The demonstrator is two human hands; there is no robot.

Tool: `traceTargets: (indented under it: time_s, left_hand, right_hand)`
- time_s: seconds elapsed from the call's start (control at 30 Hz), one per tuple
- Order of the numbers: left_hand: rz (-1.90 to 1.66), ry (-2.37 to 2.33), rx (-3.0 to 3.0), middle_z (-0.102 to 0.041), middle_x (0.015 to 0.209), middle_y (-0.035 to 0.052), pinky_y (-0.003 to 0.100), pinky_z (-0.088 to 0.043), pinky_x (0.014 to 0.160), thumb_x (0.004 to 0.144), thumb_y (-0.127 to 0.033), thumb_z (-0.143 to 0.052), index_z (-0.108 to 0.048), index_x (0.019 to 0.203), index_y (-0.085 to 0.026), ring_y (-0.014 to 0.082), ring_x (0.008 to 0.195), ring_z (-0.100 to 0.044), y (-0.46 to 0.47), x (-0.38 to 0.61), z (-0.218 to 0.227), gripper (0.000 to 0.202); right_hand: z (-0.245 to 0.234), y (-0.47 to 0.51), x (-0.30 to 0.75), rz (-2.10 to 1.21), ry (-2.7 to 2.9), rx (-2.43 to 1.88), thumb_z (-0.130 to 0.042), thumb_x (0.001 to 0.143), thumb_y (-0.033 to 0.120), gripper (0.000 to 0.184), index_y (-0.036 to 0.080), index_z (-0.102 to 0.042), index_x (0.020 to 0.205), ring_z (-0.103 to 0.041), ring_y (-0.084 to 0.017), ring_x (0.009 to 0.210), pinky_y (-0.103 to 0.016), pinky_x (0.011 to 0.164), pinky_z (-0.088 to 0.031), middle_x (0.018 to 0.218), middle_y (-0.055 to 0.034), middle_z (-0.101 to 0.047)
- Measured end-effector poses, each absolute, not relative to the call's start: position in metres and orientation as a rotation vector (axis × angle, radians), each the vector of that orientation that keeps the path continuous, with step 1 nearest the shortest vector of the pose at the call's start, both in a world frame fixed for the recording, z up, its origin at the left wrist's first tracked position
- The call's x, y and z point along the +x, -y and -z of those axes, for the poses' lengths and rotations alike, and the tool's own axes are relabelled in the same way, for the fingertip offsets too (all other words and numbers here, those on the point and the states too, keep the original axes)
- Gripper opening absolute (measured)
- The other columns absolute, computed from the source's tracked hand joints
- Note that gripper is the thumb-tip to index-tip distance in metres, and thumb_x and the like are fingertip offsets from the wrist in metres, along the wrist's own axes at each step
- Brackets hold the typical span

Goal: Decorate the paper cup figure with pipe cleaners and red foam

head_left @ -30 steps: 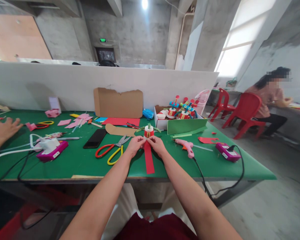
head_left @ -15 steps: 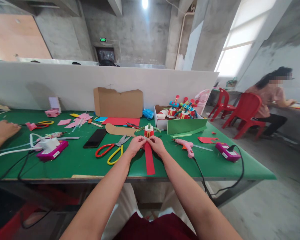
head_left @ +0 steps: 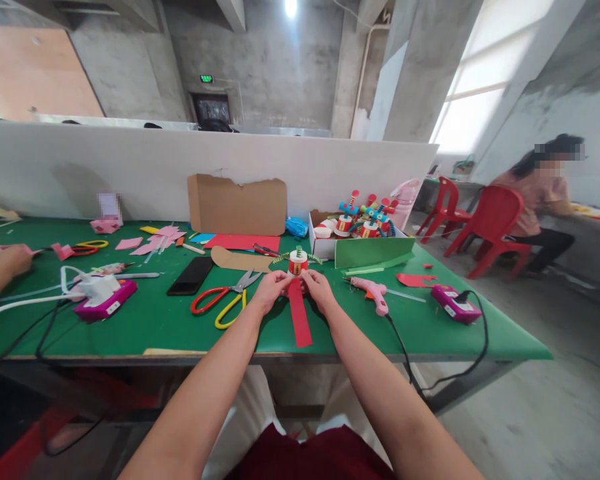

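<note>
Red strip point(head_left: 299, 320) tail swings slightly rt; left hand point(head_left: 269, 288) & right hand point(head_left: 317, 288) fingers pinch its top to cup figure point(head_left: 297, 262), steadying it.

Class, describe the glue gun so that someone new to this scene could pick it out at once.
On the long green table, find the person's right hand pinching a red paper strip. Just right of it lies the glue gun, its black cord trailing off the front edge. Unlike the boxy magenta power strip further right, it is pale pink and pistol-shaped.
</note>
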State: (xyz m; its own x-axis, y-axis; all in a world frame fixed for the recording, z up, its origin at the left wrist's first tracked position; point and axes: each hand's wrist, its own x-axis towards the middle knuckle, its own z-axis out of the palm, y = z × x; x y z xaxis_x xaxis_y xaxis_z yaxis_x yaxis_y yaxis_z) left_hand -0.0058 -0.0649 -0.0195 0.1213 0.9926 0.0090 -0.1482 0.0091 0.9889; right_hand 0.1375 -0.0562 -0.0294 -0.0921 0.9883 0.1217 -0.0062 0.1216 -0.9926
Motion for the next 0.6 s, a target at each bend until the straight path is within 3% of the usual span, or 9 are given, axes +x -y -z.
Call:
traceTargets:
  time_s: [0.17, 0.6]
  left_hand:
    - [-1.190, -1.011, 1.149, -0.057, 0.057, -0.0039, 0.019, -0.043, 0.049, 0.060, -0.035, -0.077, -0.057, 0.066, -0.014, 0.0080, 0.051, -0.053, 0.0659, -0.0051, 0.0188, 0.030]
    - [-1.198, -0.990, 1.101, -0.056, 0.052, -0.0050, 0.020, -0.045, 0.047, 0.062, -0.030, -0.077, -0.053, 0.064, -0.015, 0.0071, 0.045, -0.052, 0.0659, -0.0053, 0.0177, 0.028]
  right_hand:
    - [0.0298, 0.0581, 0.1393, -1.133, 1.463, -1.050, -0.063, 0.065, 0.042, 0.023, 0.020, -0.055, 0.067, -0.048, -0.011, 0.056, -0.024, 0.054, -0.039, 0.061, 0.0035, -0.056]
    - [0.0296, 0.0569, 0.1406, -1.148, 1.370, -1.055, -0.063, 0.063, 0.037, 0.019, 0.021, -0.053, 0.064, -0.049, -0.012, 0.053, -0.024, 0.053, -0.039, 0.057, 0.0042, -0.055]
